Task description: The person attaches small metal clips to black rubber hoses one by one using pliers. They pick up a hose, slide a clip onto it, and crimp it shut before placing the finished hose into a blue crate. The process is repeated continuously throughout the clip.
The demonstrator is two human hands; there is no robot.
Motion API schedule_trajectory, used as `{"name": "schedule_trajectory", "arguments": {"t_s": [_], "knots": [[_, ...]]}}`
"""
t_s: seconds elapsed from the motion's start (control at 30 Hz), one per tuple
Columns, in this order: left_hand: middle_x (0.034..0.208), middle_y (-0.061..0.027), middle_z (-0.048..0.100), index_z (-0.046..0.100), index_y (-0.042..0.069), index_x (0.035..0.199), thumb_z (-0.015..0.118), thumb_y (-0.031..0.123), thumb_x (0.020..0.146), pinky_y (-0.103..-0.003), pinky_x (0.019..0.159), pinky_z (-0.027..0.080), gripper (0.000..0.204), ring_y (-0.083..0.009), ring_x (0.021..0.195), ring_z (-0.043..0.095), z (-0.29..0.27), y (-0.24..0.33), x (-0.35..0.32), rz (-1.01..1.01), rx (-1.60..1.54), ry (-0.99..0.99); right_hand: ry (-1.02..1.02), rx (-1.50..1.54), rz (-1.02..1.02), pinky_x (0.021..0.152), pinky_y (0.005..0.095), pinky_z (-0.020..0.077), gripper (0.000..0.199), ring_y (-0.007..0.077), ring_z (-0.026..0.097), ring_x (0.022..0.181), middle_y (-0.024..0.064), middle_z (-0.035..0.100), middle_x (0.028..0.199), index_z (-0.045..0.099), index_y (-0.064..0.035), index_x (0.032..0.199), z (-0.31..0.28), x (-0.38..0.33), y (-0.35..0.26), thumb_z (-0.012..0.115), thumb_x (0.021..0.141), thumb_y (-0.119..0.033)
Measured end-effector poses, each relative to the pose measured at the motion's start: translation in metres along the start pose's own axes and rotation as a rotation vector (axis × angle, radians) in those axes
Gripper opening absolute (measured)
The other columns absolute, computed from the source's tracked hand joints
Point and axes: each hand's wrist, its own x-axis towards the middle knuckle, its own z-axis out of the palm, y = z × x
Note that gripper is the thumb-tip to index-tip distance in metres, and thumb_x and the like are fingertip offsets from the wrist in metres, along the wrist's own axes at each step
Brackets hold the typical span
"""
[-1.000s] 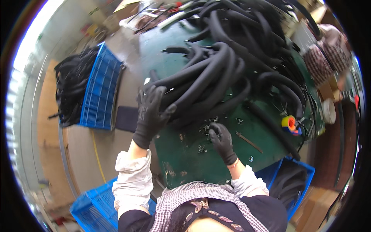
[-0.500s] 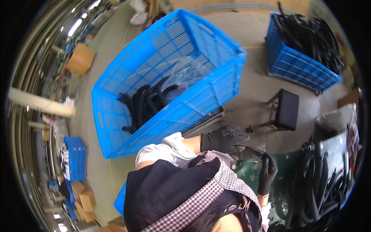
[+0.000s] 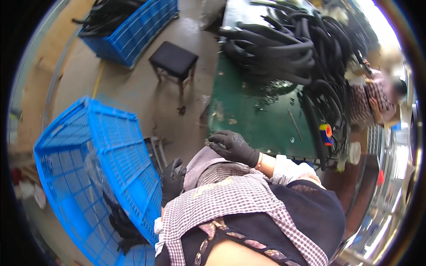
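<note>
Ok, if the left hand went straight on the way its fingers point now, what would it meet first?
Probably the black-topped stool, across the floor from the left hand. Depth is unclear: the hand may be higher than the stool and pass over it.

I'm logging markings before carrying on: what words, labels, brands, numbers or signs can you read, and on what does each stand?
No text can be read in this view.
Right hand's black glove: pale print on its back, too small and blurred to read.
Left hand's black glove: any print is too unclear to tell.
Near blue plastic crate: no lettering made out.
Coloured tape rolls: too small to tell.
</note>
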Motion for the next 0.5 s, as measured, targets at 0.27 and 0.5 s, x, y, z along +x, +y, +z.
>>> {"name": "schedule_trajectory", "arguments": {"t_s": [0.27,0.5], "knots": [[0.11,-0.0176,0.068,0.061,0.005,0.122,0.072,0.021,0.086,-0.04,0.087,0.051,0.041,-0.0324,0.101,0.065,0.164,0.068,0.098,0.227,0.055,-0.38,0.308,-0.312,0.558,0.074,0.0406,0.0514,0.017,0.0303,0.064,0.087,0.0104,0.065,0.09,0.067,-0.0099,0.095,-0.101,-0.132,0.191,0.062,0.087,-0.024],[0.117,-0.0138,0.066,0.062,0.006,0.12,0.075,0.009,0.077,-0.046,0.096,0.046,0.045,-0.033,0.108,0.061,0.339,0.222,0.208,1.015,0.238,-0.409,0.491,-0.526,0.84,0.072,0.0437,0.0513,0.018,0.0326,0.063,0.087,0.0114,0.065,0.091,0.067,-0.0106,0.092,-0.181,-0.251,0.29,0.066,0.082,-0.025]]}}
